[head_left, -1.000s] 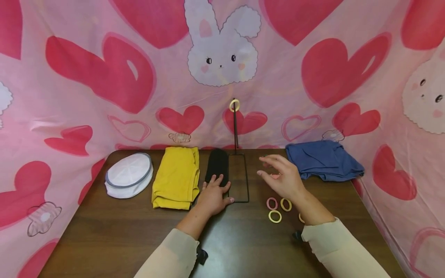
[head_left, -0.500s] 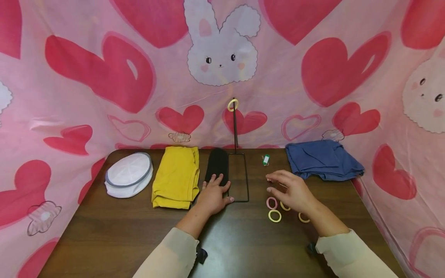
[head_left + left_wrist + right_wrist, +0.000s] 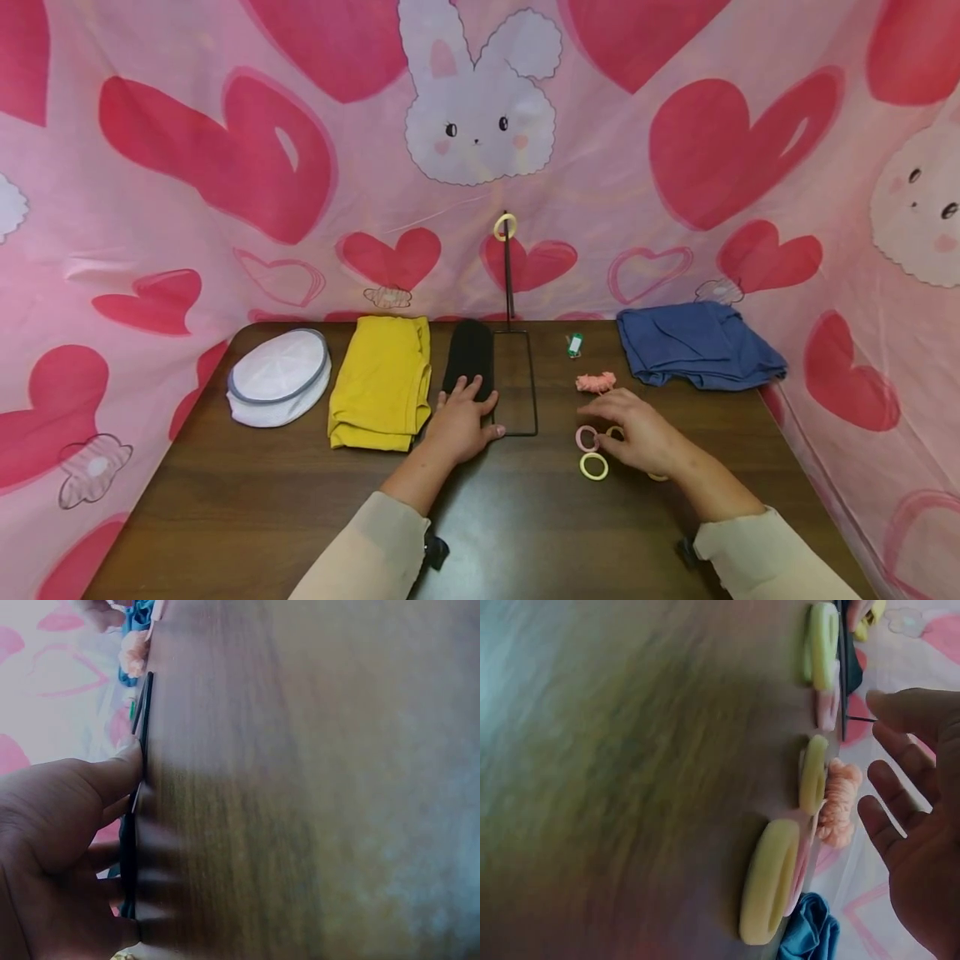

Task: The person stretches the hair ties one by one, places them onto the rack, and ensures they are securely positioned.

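My left hand (image 3: 461, 423) rests with fingers spread on a flat black rounded strip, perhaps a sock (image 3: 470, 350), its thumb on the base of a black wire stand (image 3: 535, 383). A yellow ring (image 3: 506, 227) hangs near the stand's top. My right hand (image 3: 637, 427) hovers just over several loose rings, fingers loosely bent, holding nothing. Below its thumb are a pink ring (image 3: 587, 428) and a yellow ring (image 3: 594, 477). More yellow rings (image 3: 769, 881) show in the right wrist view, partly hidden by the hand in the head view.
Behind the right hand lie a coral yarn bundle (image 3: 596, 382) and a small green-and-white item (image 3: 574, 344). Folded blue cloth (image 3: 697, 343) is at the back right. Folded yellow cloth (image 3: 381, 383) and a white round hat-like item (image 3: 277, 379) lie left on the wooden table (image 3: 247, 508).
My right hand has come back from beside the green-and-white item, lower and nearer the rings, uncovering that item and the coral bundle. The left hand stays in place.
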Demonstrator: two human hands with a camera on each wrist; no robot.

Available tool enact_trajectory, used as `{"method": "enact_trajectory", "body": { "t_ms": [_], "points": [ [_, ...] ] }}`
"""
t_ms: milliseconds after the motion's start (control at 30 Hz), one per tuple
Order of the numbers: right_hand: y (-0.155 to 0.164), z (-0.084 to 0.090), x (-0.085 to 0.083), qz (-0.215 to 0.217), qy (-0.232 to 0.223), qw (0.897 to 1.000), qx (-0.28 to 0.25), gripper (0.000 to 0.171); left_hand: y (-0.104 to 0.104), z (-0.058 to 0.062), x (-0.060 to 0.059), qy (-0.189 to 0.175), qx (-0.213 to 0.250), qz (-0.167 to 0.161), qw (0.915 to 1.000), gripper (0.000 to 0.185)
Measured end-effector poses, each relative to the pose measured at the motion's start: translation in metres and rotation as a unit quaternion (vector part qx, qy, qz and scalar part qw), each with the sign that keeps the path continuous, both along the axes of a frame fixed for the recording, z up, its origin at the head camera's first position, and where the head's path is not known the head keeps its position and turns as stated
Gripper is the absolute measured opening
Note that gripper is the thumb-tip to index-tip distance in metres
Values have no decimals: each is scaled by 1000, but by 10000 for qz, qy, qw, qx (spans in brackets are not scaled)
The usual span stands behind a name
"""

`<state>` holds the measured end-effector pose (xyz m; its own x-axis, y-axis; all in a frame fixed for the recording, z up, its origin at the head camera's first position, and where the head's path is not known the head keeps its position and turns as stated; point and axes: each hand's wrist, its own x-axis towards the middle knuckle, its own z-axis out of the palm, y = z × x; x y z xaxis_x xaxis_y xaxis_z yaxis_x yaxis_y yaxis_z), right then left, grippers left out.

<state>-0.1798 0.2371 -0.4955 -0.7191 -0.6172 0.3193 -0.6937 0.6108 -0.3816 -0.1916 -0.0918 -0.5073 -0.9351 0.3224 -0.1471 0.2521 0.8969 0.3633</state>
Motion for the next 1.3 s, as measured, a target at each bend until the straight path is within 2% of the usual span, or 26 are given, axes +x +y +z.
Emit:
{"method": "enact_trajectory", "body": {
  "t_ms": [333, 633, 933, 1300],
  "points": [
    [3, -8, -5, 317, -377, 9971, 573, 51, 0, 0, -1, -6, 49, 6, 10000, 67],
    [3, -7, -8, 261, -618, 9944, 820, 41, 1, 0, -1, 43, 73, 6, 10000, 66],
    [-3, -8, -12, 170, -364, 9956, 842, 28, 1, 0, 0, 43, 59, -1, 10000, 66],
    [-14, 5, -13, 228, 60, 9990, 382, 23, 0, 0, 0, 11, 62, 0, 10000, 66]
  ]
}}
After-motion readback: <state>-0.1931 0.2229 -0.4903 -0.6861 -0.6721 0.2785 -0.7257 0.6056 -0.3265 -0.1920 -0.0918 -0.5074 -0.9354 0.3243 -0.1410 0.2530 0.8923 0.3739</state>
